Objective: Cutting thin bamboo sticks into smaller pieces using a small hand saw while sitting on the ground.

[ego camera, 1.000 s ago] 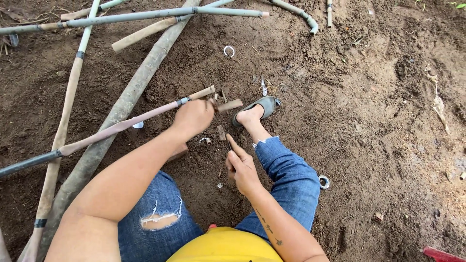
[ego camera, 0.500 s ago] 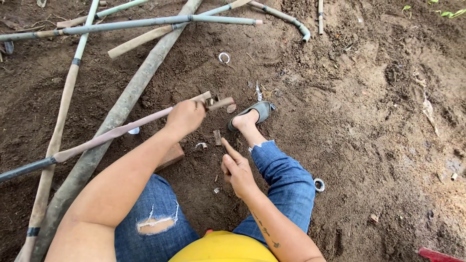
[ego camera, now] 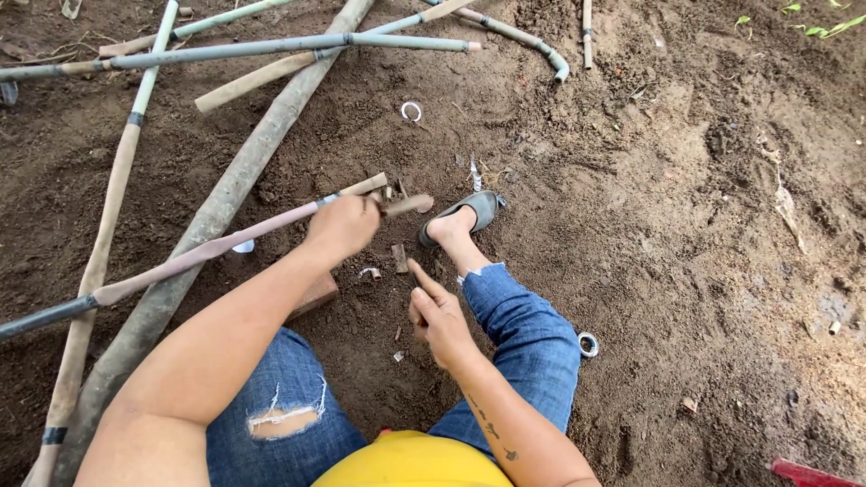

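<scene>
I sit on bare soil in torn blue jeans, my right foot in a grey sandal (ego camera: 476, 209). My left hand (ego camera: 341, 225) is closed around the near end of a thin long pole (ego camera: 180, 263), whose cut tip (ego camera: 365, 185) shows just past the fist. A short brown stick (ego camera: 410, 205) juts rightward from that fist. My right hand (ego camera: 439, 314) hovers lower, over my right shin, palm down, index finger stretched toward small wood chips (ego camera: 399, 258); nothing shows in it.
A thick grey pole (ego camera: 225, 203) runs diagonally under the thin one. More bamboo and pipes (ego camera: 298, 43) lie across the top. A reddish wood block (ego camera: 312, 296) sits by my left knee. White rings (ego camera: 411, 111) (ego camera: 588, 344) lie on the soil.
My left hand has shifted slightly right along the pole end, and the short stick now sticks out from the fist. My right hand stays in place, finger still pointing.
</scene>
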